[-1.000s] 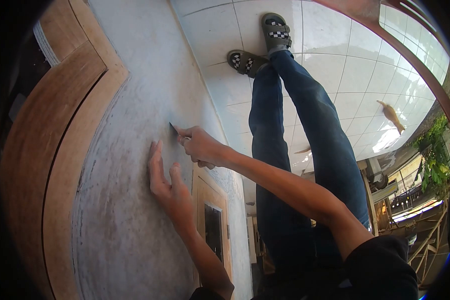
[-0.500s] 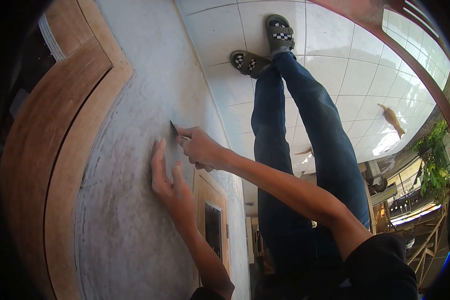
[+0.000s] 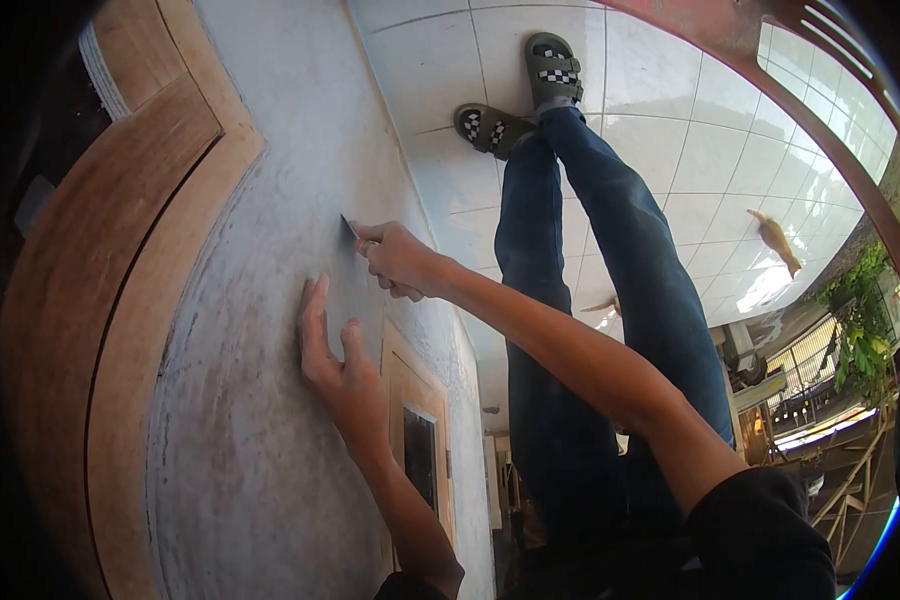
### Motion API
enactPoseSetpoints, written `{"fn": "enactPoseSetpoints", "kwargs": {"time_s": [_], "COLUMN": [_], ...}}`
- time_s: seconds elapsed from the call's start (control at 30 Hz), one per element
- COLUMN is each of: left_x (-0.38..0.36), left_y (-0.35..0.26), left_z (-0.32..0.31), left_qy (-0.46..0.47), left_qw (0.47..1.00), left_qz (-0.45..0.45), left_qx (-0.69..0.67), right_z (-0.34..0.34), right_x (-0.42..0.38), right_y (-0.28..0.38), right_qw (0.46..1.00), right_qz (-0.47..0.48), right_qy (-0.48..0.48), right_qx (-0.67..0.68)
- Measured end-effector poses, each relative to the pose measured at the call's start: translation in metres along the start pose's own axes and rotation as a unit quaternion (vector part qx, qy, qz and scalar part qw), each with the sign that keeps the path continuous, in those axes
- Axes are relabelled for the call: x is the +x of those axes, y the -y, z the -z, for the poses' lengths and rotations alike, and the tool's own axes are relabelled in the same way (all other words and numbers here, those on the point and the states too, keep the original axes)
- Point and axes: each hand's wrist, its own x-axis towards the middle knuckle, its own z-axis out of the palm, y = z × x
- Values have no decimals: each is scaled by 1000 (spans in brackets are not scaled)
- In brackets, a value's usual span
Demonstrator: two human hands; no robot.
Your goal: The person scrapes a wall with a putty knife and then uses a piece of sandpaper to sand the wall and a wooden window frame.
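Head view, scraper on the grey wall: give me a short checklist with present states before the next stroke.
1. Right hand closed around the scraper blade: ok.
2. Blade tip meets the grey wall: ok, as far as the view shows.
3. Left hand flat on the wall, apart from the blade: ok.
4. Blade edge condition: cannot tell, too small.
5. Both sandals on the tiled floor: ok.

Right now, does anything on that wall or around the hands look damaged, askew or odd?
The grey wall looks blotchy, with brownish streaks near the wooden frame. The left hand lies flat on it; the right hand presses a small blade against it. Otherwise nothing stands out.
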Motion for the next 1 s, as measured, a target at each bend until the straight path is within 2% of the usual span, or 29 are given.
{"fn": "enactPoseSetpoints", "kwargs": {"time_s": [0.1,0.17,0.23,0.33,0.43,0.47,0.6,0.7,0.83,1.0], "left_x": [1,1,1,2,2,2,3,2,2,2], "left_y": [-4,-2,2,-2,-3,-2,-2,-1,3,-2], "left_z": [3,1,0,1,2,1,-1,0,0,1], "left_qy": [5,8,11,11,9,9,9,4,3,4], "left_qw": [999,999,1000,1000,999,999,1000,999,1000,999], "left_qz": [23,15,12,10,22,23,13,27,15,22], "left_qx": [-38,-30,-20,-17,-23,-23,-15,-32,-19,-30], "right_z": [-7,-17,-9,4,-11,-16,-5,-7,-9,-2], "right_x": [-5,-23,-29,11,-22,-24,-1,0,-17,9], "right_y": [-7,-16,-9,-4,-4,-13,-8,-10,-14,-15], "right_qw": [999,998,998,999,999,999,1000,1000,999,999], "right_qz": [2,22,21,-13,-13,20,13,16,-13,-2], "right_qy": [30,48,42,30,35,43,9,18,39,32], "right_qx": [15,-21,-38,-9,-15,18,-8,12,-30,-13]}}
